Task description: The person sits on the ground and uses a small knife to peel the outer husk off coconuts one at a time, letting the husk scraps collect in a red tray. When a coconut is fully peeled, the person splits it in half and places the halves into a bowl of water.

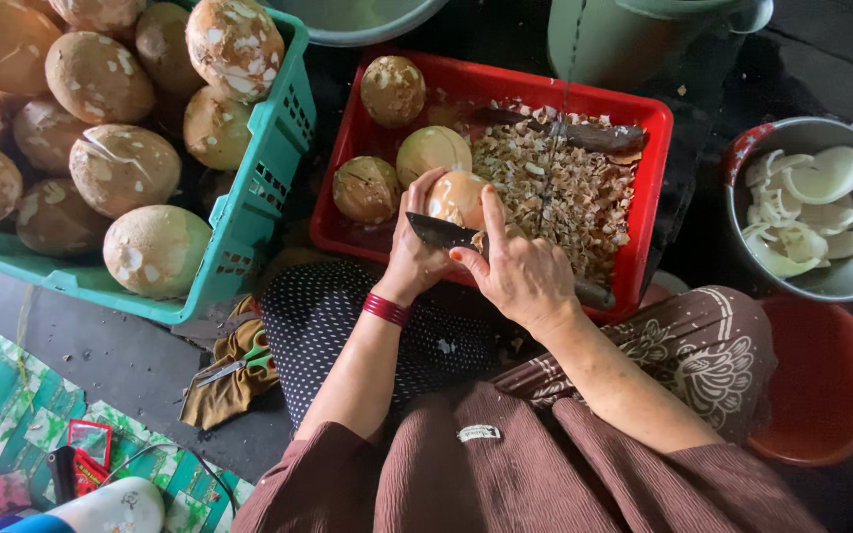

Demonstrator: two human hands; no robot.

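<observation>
Head view, looking straight down over a lap in brown cloth. Left hand (415, 259), red bangle (387, 309) at the wrist, cupped around a pale peeled coconut (454, 197), fingers curled over its near side, holding it just above the front edge of a red crate (584, 99). Right hand (520, 271) closed around a knife handle, thumb stretched up against the coconut; dark knife (439, 233) blade lying across the coconut's lower side, pointing left, touching the shell. Inside the red crate: three more coconuts (393, 89) to the left, one at the back, two nearer the hands, and a heap of brown shavings (565, 188) filling the right half, with a second dark blade (599, 136) lying on top at the back. To the left, a teal crate (269, 188) heaped with rough brown unpeeled coconuts (122, 168), just beside the red one. To the right, a grey metal bowl (812, 133) holding white coconut pieces (816, 202), and below it an orange bucket (826, 385). At the top, the edge of a pale basin (357, 25) and a green container (634, 44). Lower left on the floor, a brown cloth with green-handled scissors (239, 367), beside a patterned green mat (12, 415).
</observation>
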